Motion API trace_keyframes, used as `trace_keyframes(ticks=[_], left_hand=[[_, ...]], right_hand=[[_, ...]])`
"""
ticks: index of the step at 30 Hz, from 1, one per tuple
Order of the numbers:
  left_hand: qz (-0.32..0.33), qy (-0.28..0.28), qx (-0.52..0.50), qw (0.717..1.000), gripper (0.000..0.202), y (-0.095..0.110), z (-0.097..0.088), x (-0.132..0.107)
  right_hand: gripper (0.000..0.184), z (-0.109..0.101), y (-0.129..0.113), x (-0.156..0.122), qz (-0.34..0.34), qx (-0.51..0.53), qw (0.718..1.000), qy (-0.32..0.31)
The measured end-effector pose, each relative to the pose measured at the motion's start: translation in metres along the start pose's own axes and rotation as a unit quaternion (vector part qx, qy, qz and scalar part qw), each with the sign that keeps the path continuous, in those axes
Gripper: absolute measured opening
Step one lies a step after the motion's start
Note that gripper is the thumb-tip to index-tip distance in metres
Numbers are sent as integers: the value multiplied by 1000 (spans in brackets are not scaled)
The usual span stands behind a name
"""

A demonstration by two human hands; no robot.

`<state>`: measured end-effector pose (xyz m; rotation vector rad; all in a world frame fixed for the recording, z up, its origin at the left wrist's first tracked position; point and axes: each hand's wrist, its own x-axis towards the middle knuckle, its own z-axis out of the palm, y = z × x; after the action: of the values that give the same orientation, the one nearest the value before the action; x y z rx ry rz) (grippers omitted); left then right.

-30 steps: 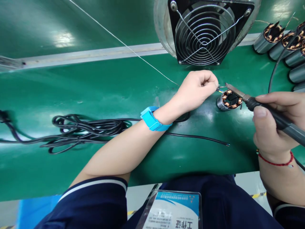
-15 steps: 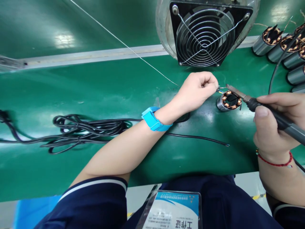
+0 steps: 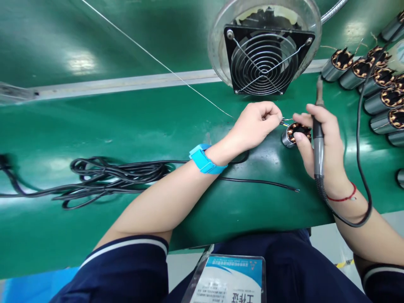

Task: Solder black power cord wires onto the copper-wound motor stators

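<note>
My left hand (image 3: 257, 126), with a blue band on its wrist, is closed in a pinch on thin wires (image 3: 285, 124) whose ends poke out by the stator. The small stator (image 3: 287, 140), a metal ring with copper windings, stands upright on the bench. In my right hand (image 3: 333, 147) lies a soldering iron (image 3: 319, 153), its tip pointing up and away. The thumb and a fingertip of that hand reach over the stator; whether they touch it I cannot tell. A thin pale strand (image 3: 164, 66), like solder wire, runs from the upper left towards my left hand.
A fan with a wire grille (image 3: 263, 69) stands behind my hands. Several more stators (image 3: 375, 103) are grouped at the right. A coiled black cable (image 3: 116, 174) lies on the green bench (image 3: 176, 122) at left. The iron's cord (image 3: 359, 139) loops past my right wrist.
My right hand has moved left to the stator, and the soldering iron has swung upright, its tip away from the wires. My left hand keeps its pinch.
</note>
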<state>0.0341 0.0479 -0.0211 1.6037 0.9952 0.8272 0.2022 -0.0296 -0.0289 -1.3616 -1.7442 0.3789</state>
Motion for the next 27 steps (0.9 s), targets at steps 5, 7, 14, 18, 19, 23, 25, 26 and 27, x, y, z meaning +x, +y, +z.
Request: trace_keyframes(ticks=[5, 7, 14, 18, 19, 23, 25, 26, 27], left_hand=[[-12, -13, -29, 999, 17, 6, 2, -6], [-18, -19, -38, 999, 17, 9, 3, -9], [-28, -18, -73, 997, 20, 13, 7, -15], [24, 26, -25, 999, 16, 10, 8, -17], [45, 32, 1, 998, 16, 10, 8, -18], [129, 16, 103, 986, 16, 13, 6, -24], [158, 1, 134, 978, 17, 15, 4, -26], [166, -5, 145, 975, 16, 16, 3, -27], [171, -8, 153, 973, 16, 17, 3, -27]], right_hand=[[51, 5, 2, 0, -21, -23, 999, 34], [56, 8, 0, 0, -49, -42, 996, 67], [46, 16, -3, -2, -52, -64, 994, 66], [50, 18, 1, 1, -76, 0, 993, 93], [51, 19, 2, 1, -80, 18, 992, 94], [47, 20, 2, 3, -75, 52, 991, 96], [46, 21, 3, 3, -65, 68, 991, 100], [45, 22, 3, 3, -60, 76, 990, 101], [46, 22, 3, 3, -58, 82, 990, 100]])
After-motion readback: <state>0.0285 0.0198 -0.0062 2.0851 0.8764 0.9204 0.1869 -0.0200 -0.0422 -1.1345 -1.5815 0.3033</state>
